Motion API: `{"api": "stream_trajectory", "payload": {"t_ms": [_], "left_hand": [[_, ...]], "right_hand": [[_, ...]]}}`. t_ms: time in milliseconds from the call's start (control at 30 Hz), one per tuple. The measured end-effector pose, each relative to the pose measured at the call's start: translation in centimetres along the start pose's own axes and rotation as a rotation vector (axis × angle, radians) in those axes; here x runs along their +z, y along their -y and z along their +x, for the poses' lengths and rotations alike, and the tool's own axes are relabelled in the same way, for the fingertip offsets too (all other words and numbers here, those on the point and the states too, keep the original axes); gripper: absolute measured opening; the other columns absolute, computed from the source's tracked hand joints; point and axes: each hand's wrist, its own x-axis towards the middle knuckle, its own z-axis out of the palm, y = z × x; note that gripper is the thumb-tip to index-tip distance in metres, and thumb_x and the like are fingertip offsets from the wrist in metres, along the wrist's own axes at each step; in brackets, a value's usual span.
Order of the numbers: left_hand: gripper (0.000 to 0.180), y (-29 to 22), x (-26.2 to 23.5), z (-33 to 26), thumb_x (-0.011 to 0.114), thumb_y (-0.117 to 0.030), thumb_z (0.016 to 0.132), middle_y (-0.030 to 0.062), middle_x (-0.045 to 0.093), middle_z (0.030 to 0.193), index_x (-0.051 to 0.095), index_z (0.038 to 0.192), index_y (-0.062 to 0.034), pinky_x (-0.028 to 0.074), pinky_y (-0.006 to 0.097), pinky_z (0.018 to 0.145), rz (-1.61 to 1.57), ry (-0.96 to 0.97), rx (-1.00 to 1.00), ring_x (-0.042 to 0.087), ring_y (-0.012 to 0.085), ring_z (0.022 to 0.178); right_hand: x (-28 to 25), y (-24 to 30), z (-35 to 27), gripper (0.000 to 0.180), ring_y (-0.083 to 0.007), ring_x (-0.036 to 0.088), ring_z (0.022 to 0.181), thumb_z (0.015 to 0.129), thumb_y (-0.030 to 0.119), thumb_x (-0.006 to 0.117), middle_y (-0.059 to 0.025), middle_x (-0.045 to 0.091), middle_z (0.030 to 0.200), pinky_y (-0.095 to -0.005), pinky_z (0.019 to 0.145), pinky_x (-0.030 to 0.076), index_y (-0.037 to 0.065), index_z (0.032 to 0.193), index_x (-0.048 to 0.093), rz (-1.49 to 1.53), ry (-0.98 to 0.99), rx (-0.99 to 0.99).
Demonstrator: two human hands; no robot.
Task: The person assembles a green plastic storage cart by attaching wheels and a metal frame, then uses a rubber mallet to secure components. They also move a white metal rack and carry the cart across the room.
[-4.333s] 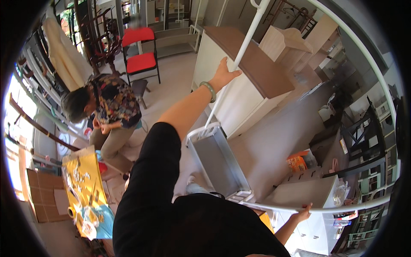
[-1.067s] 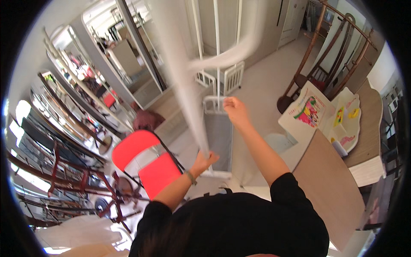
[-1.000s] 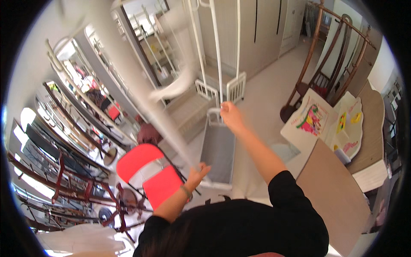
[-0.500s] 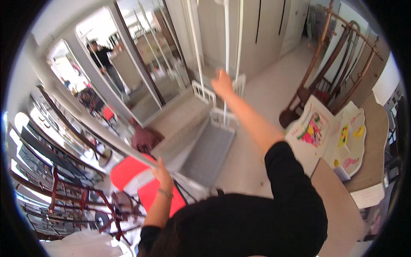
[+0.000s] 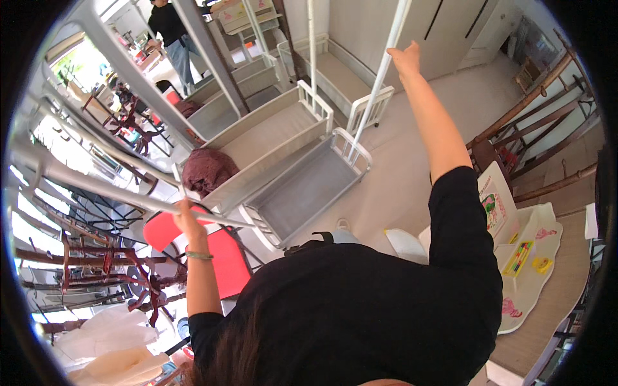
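My left hand (image 5: 188,219) is closed around a white pole (image 5: 151,202) that slants down to the near end of a grey tray cart (image 5: 302,196). At the cart's far end rises a second white pole (image 5: 374,96). Stretched out ahead, my right hand (image 5: 407,59) has its fingers wrapped on this pole, well above the tray. Alongside the cart stands a long cream-coloured shelf base (image 5: 270,138) with low railed ends. A dark maroon bundle (image 5: 209,172) lies at its near end.
Red folding chairs (image 5: 228,264) and dark wooden furniture (image 5: 112,264) crowd the left. On the right are a bamboo-like frame (image 5: 534,138) and a desk (image 5: 557,309) bearing a cream moulded panel (image 5: 529,264). A person (image 5: 174,42) shows in tall framed glass.
My right hand has moved farther ahead and right, with the pole tilting rightward. My left hand has shifted left and forward. The view has turned, and more of the cart shows.
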Motion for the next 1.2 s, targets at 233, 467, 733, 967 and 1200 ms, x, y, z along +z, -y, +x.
{"api": "stream_trajectory", "payload": {"t_ms": [233,467,733,967,1200], "left_hand": [[0.019,-1.9,4.3,2.6,0.061,-0.022,0.089,0.0023,0.054,0.079,0.056,0.082,-0.0051,0.039,0.029,0.073,0.059,-0.207,-0.004,0.050,0.0120,0.077],[0.025,-2.6,10.5,1.4,0.056,-0.030,0.093,0.0003,0.052,0.078,0.053,0.079,-0.0093,0.035,0.032,0.075,0.107,0.070,-0.129,0.047,0.0130,0.079],[0.010,-2.1,27.0,-2.1,0.050,-0.016,0.098,0.0043,0.056,0.102,0.053,0.097,-0.0062,0.035,0.030,0.095,0.189,0.544,-0.180,0.050,0.0142,0.097],[0.012,-0.5,44.3,-8.1,0.054,-0.010,0.094,0.0049,0.053,0.102,0.054,0.104,-0.0030,0.039,0.027,0.087,0.404,0.871,0.136,0.048,0.0137,0.093],[0.013,1.9,63.9,-15.9,0.063,-0.007,0.087,0.0008,0.056,0.077,0.059,0.098,-0.0020,0.043,0.025,0.063,0.462,0.965,0.030,0.051,0.0089,0.069]], "right_hand": [[2.8,-8.6,11.6,0.065,-0.0265,0.053,0.109,0.074,0.025,0.078,-0.0180,0.056,0.115,-0.0371,0.093,0.043,-0.003,0.122,0.043,0.267,0.158,0.026],[-1.2,-14.2,16.3,0.036,-0.0119,0.053,0.064,0.083,0.037,0.072,-0.0030,0.057,0.068,-0.0302,0.061,0.043,0.004,0.080,0.056,0.312,-0.055,0.108],[-14.6,-21.6,28.9,0.052,-0.0388,0.061,0.105,0.085,0.040,0.063,-0.0275,0.062,0.110,-0.0434,0.091,0.047,-0.006,0.110,0.059,-0.443,-0.236,0.268],[-24.3,-31.8,44.1,0.059,-0.0307,0.063,0.094,0.082,0.029,0.070,-0.0218,0.062,0.104,-0.0403,0.080,0.050,-0.011,0.120,0.051,-0.356,-0.268,0.229],[-26.6,-36.8,46.9,0.066,-0.0245,0.052,0.119,0.091,0.031,0.063,-0.0142,0.052,0.133,-0.0392,0.099,0.044,0.006,0.144,0.034,0.298,0.108,0.160]]}}
